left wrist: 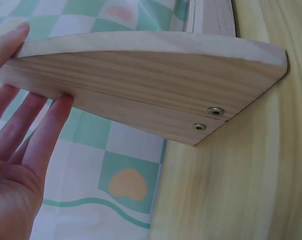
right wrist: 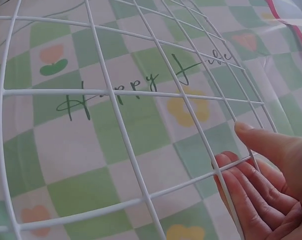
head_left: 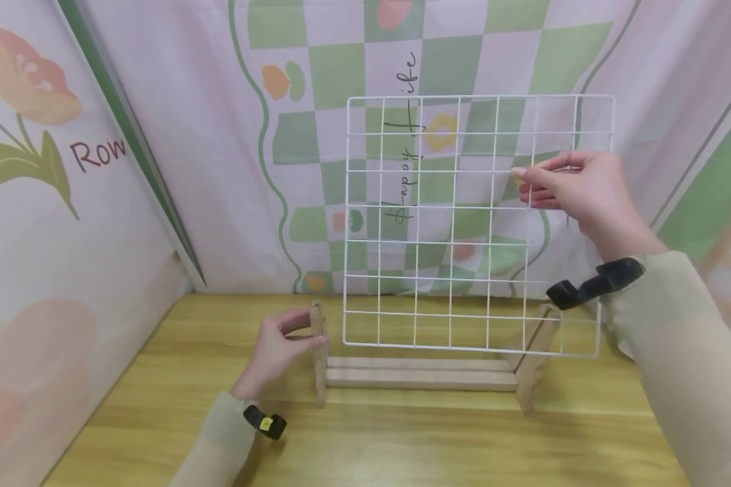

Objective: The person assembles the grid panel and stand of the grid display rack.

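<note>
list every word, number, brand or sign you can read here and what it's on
"Happy Life": on the checkered cloth, seen through the white wire grid
"Row": on the left cloth panel; may continue past the fold
Yellow tag on the left wrist strap: any mark too small to read

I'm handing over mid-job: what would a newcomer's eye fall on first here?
First, the white wire grid, held upright in the fingers of the right hand, before a checked cloth reading "Happy Life". Then the wooden stand on the table, its left end held by the left hand.
</note>
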A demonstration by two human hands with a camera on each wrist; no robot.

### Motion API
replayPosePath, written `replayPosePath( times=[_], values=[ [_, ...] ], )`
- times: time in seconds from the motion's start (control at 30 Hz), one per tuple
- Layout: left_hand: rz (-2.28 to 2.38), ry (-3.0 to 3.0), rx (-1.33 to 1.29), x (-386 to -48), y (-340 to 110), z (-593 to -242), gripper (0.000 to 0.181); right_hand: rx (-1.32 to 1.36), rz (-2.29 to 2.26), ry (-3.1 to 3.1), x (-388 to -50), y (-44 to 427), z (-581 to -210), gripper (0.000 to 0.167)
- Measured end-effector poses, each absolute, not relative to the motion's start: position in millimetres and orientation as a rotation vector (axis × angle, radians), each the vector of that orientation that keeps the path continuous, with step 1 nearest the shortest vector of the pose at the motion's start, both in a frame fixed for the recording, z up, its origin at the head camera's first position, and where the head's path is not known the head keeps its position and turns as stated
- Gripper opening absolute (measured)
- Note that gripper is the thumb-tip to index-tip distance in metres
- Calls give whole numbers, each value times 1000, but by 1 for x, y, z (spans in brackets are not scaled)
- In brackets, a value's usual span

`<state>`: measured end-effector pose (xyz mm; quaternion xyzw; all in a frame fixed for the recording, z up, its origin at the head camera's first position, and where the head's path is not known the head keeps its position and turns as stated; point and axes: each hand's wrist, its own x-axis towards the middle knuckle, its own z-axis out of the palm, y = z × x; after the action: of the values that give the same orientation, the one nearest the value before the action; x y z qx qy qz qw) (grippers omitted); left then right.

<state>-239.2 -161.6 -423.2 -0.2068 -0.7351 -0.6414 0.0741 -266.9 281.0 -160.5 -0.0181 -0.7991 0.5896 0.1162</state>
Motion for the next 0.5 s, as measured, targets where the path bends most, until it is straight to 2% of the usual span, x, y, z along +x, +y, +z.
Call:
replayPosePath(
  times=[0.17, 0.5],
  values=[
    [-1931, -2220, -608, -231, -161, -423, 48, -96, 1715, -2358, -273, 275, -152, 54],
    [-1984, -2223, -580, -220, -159, -422, 49, -66, 1803, -2284, -282, 258, -144, 44]
  ],
)
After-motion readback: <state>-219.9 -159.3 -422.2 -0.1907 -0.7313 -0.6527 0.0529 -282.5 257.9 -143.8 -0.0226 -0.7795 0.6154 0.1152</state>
